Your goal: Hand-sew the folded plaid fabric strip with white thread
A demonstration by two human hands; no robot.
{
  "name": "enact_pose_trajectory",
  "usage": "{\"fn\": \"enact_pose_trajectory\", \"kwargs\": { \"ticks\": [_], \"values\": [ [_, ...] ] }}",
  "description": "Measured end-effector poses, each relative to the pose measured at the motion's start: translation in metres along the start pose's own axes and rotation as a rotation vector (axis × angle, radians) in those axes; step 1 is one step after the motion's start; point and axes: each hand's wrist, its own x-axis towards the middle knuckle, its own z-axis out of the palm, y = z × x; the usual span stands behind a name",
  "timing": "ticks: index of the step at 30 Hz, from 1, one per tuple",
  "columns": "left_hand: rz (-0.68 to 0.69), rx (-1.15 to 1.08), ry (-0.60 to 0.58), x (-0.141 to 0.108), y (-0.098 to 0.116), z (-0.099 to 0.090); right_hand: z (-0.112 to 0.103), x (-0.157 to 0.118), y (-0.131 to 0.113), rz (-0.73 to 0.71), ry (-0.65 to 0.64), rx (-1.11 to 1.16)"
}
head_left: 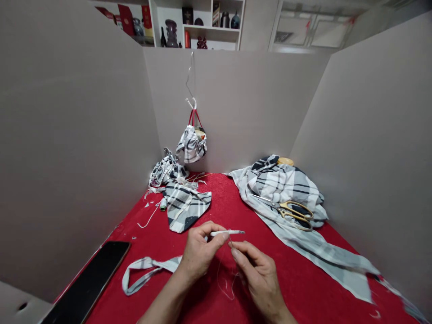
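Between the thumb and fingers of my left hand (202, 247) is the narrow, folded end of a fabric strip (232, 232), pointing right. Just below and to the right, my right hand (258, 274) pinches a fine pale sewing thread (218, 274) that runs up to the strip. Whether a needle is also in those fingertips is too small to tell. Loose thread curls down over the red cloth between both hands. A grey-and-white fabric loop (130, 279) lies left of my left wrist, which hides where it leads.
Red cloth (222, 193) covers the table inside grey partitions. Gold-handled scissors (293, 211) rest on heaped plaid fabric (283, 180) at right. At left are plaid scraps (187, 204), a thread spool (163, 204) and a black phone (91, 279). A plaid pouch (191, 146) hangs behind.
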Motion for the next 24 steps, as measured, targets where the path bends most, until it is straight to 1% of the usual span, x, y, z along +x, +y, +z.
{"fn": "enact_pose_trajectory", "kwargs": {
  "ticks": [8, 10, 12, 17, 19, 21, 24],
  "values": [
    [0.002, 0.001, -0.006, -0.0003, -0.0019, 0.0011, 0.0004, -0.0011, -0.0026, 0.018, 0.018, 0.013],
    [0.021, 0.012, -0.009, -0.0003, -0.0024, 0.0008, 0.0007, -0.0011, -0.0037, 0.016, 0.022, 0.024],
    [0.079, 0.056, -0.01, -0.001, -0.0021, 0.0003, 0.0009, -0.0012, -0.0043, 0.032, 0.023, 0.048],
    [0.332, 0.24, -0.001, -0.003, -0.0002, -0.0001, 0.0006, -0.0014, -0.0034, 0.131, -0.008, 0.123],
    [0.397, 0.273, -0.006, -0.0025, 0.0, 0.0, -0.0004, -0.0009, -0.0033, 0.135, -0.023, 0.131],
    [0.394, 0.274, -0.021, -0.0014, 0.0, -0.0003, -0.0019, -0.0001, -0.0032, 0.087, -0.026, 0.107],
    [0.31, 0.246, -0.052, 0.0001, -0.0002, -0.001, -0.0041, 0.0008, -0.0021, 0.015, -0.033, 0.061]
  ]
}}
